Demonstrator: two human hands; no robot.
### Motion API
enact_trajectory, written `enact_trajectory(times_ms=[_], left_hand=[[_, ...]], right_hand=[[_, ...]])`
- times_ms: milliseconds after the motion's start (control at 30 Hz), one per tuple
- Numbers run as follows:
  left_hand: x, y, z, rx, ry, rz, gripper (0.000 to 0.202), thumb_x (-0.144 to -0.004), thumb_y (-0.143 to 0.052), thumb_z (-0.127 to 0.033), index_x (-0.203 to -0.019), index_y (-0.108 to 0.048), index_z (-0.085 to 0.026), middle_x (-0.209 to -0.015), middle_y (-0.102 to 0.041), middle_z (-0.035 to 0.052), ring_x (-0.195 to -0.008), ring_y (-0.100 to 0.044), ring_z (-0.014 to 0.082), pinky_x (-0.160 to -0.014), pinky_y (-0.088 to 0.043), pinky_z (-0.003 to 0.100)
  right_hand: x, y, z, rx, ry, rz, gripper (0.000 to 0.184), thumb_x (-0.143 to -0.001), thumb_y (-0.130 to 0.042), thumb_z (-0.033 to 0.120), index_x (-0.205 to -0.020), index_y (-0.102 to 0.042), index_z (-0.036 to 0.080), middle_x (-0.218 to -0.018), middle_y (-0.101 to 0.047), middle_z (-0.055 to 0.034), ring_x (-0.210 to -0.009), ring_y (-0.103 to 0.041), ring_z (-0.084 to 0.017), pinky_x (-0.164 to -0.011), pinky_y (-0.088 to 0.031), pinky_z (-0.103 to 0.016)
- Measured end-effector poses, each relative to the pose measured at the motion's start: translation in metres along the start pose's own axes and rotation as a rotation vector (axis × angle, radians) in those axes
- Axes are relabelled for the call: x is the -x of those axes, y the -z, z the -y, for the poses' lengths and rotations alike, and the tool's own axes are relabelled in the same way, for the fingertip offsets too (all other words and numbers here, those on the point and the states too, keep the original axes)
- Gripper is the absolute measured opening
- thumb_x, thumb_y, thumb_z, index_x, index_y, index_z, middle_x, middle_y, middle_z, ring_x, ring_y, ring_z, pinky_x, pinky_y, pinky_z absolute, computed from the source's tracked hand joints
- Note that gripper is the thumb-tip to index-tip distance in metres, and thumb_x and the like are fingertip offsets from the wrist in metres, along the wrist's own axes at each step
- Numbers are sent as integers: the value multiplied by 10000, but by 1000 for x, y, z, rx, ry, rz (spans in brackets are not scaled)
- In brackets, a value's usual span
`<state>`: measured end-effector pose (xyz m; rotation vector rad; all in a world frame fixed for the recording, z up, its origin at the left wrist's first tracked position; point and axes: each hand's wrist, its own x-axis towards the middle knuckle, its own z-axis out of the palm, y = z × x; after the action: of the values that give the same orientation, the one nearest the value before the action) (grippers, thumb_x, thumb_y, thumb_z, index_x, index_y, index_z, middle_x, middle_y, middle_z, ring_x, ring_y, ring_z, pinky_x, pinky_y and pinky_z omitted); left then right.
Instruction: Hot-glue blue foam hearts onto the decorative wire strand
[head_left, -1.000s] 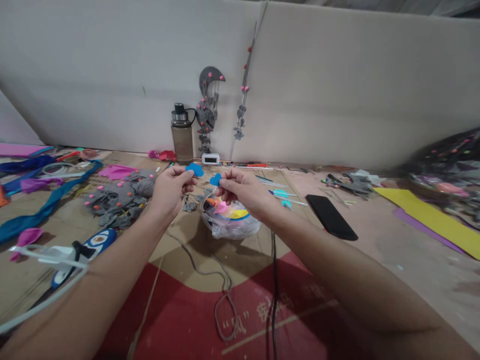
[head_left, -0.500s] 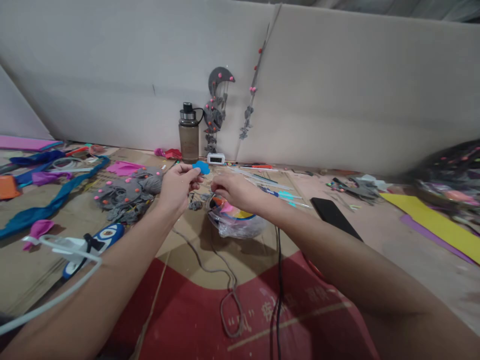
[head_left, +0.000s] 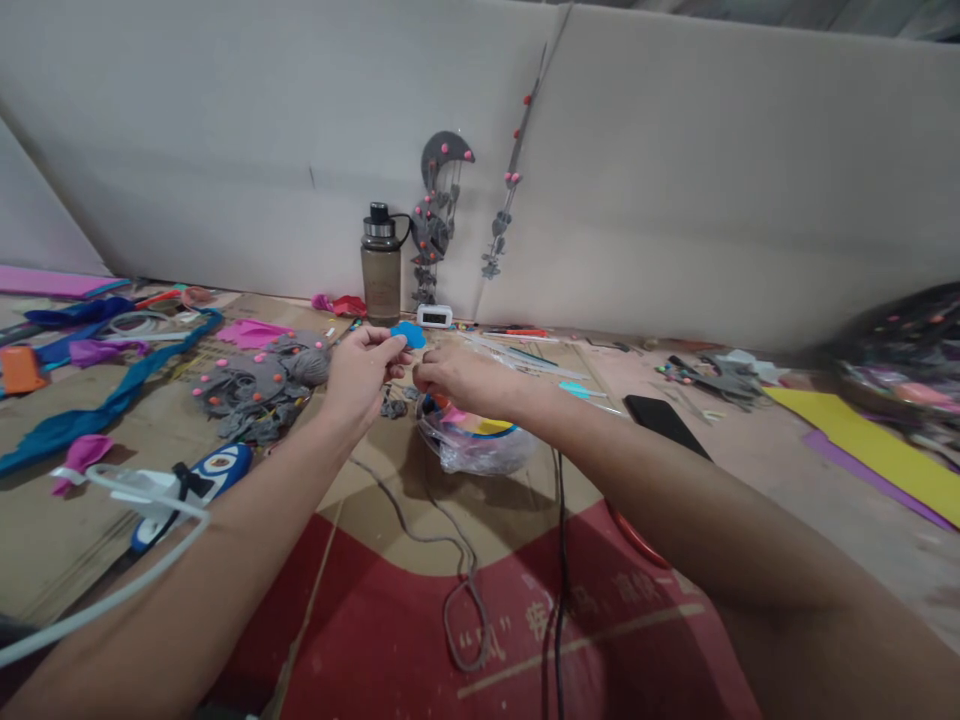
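Between the thumb and fingers of my left hand (head_left: 361,368) is a small blue cut-out piece (head_left: 407,335) with a scalloped edge, perhaps felt. Close by on its right, my right hand (head_left: 461,380) has its fingertips pinched together; whatever they hold, if anything, I cannot make out. Below my right hand stands a plastic-wrapped bowl (head_left: 480,458) of coloured pieces, its left part hidden by the hand. A grey cord (head_left: 409,533) runs from under my hands down the cardboard in a loop. Small grey pieces (head_left: 394,408) lie under my left hand.
A grey decoration with pink pompoms (head_left: 259,385) lies left, beside a long blue strip (head_left: 97,425). A water bottle (head_left: 382,275) and small white clock (head_left: 434,316) stand at the back. A black phone (head_left: 664,425) and yellow sheet (head_left: 870,445) lie right.
My right hand has shifted slightly left, closer to the blue piece. My left hand keeps its hold on that piece, and the view has moved a little.
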<state>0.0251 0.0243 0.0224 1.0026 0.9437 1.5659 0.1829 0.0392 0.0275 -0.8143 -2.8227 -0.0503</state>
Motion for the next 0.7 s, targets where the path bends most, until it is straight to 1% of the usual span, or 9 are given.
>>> enact_trajectory(times_ms=[100,200,300,400,467,533,567,600,700], left_hand=[[0,0,0,10,-3,-9,200,-620,-707,-149,-699,-523,-149,-538,-565,-40,-473,-553,78,-424,-395,154],[0,1,-1,17,-4,-19,193,-626,-698,-140,-698,-519,-150,-540,-559,-44,-468,-543,74,-413,-388,151],[0,1,-1,17,-4,-18,184,-632,-689,-136,-694,-517,-152,-530,-550,-46,-465,-540,75,-415,-388,150],[-1,2,0,0,-12,-6,171,-643,-684,-146,-694,-522,-154,-528,-562,-36,-469,-547,80,-422,-393,153],[-3,4,-1,-53,-4,7,160,-649,-677,-149,-685,-521,-155,-518,-569,-28,-461,-546,83,-418,-389,155],[-7,9,-5,-162,17,47,151,-649,-671,-141,-668,-522,-154,-504,-576,-18,-440,-536,84,-408,-380,156],[-9,12,-7,-236,28,83,146,-646,-673,-134,-659,-528,-151,-503,-588,-8,-426,-528,82,-403,-377,156],[-11,15,-10,-313,40,124,140,-644,-675,-129,-650,-537,-147,-502,-597,4,-419,-526,82,-402,-378,157],[-16,22,-18,-457,76,190,142,-641,-683,-112,-613,-547,-143,-486,-604,22,-391,-513,83,-390,-374,159]], right_hand=[[-1,-3,1,64,44,34,187,-846,-476,100,-842,-651,163,-835,-617,-58,-785,-517,-162,-689,-352,-273],[-2,-7,1,100,31,68,174,-853,-506,142,-831,-676,169,-821,-619,-61,-754,-527,-167,-663,-350,-280],[2,-6,4,92,-10,44,157,-842,-549,151,-912,-687,182,-886,-633,-73,-832,-552,-189,-708,-370,-299],[15,6,13,43,-88,-163,209,-860,-562,182,-1048,-652,202,-1044,-628,-89,-1013,-536,-230,-832,-388,-363],[29,17,19,-23,-166,-328,194,-905,-516,244,-1044,-640,189,-1070,-618,-100,-1042,-530,-226,-890,-397,-385],[46,26,24,-87,-263,-463,238,-927,-484,335,-1055,-624,192,-1092,-606,-107,-1074,-526,-225,-936,-403,-398],[55,29,25,-101,-309,-492,300,-907,-509,405,-1105,-603,200,-1137,-590,-113,-1113,-511,-239,-964,-395,-419],[63,30,26,-102,-354,-486,432,-857,-561,490,-1185,-563,209,-1213,-556,-124,-1172,-481,-265,-995,-378,-453],[83,25,23,-87,-421,-300,1021,-603,-688,700,-1432,-318,234,-1447,-350,-175,-1338,-314,-383,-1029,-324,-576]])
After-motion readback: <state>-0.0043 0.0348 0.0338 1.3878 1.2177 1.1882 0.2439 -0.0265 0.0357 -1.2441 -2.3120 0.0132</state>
